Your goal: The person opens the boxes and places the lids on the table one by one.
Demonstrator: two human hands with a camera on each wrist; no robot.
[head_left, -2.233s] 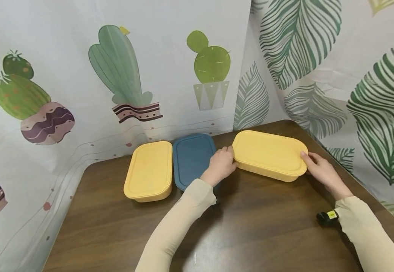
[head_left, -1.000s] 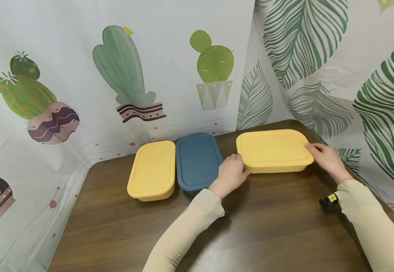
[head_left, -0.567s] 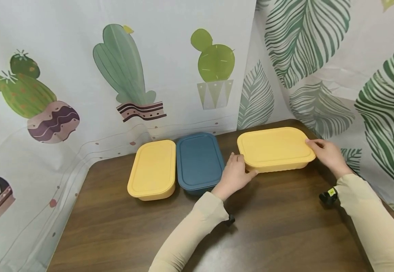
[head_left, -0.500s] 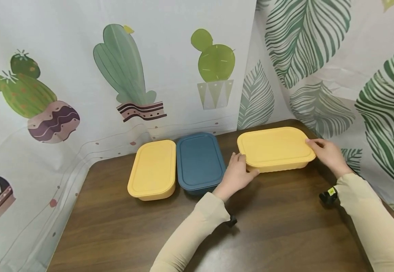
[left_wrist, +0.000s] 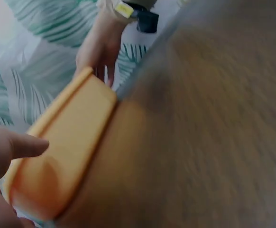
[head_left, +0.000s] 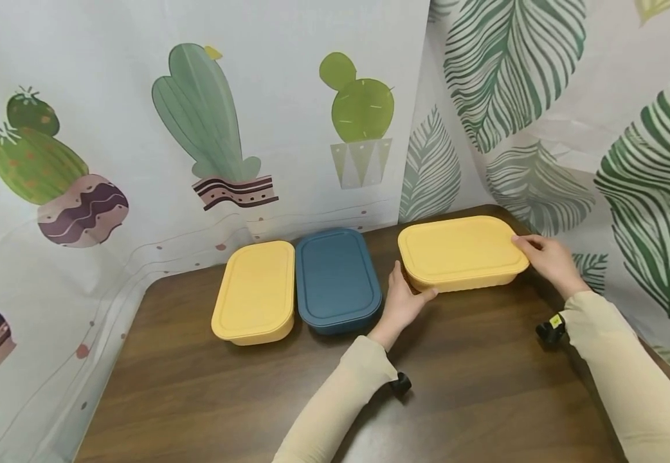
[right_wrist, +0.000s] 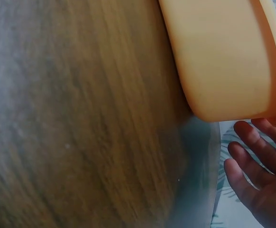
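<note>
A yellow lidded food container point(head_left: 462, 251) sits crosswise on the table at the back right. My right hand point(head_left: 549, 260) pinches the lid's rim at its right end, thumb on top and forefinger below; the other fingers point(right_wrist: 254, 166) hang loosely bent in the right wrist view. At the left end, my left hand point(head_left: 401, 305) has its thumb spread away from its fairly straight fingers. That thumb point(left_wrist: 29, 145) overlaps the container's long side in the left wrist view. Left of this hand stands a blue lidded container point(head_left: 337, 276), with a second yellow container point(head_left: 256, 289) beside it.
All three containers stand on a dark brown wooden table point(head_left: 213, 399). White cloth point(head_left: 294, 96) printed with cacti and leaves hangs along the back and right edges. A small black wrist camera point(head_left: 551, 331) sits at the right sleeve, another camera point(head_left: 401, 384) at the left.
The right-hand yellow container has turned, its right end moving back, so it lies nearer parallel to the back edge. My left hand's fingers have loosened and spread; my right hand keeps its hold.
</note>
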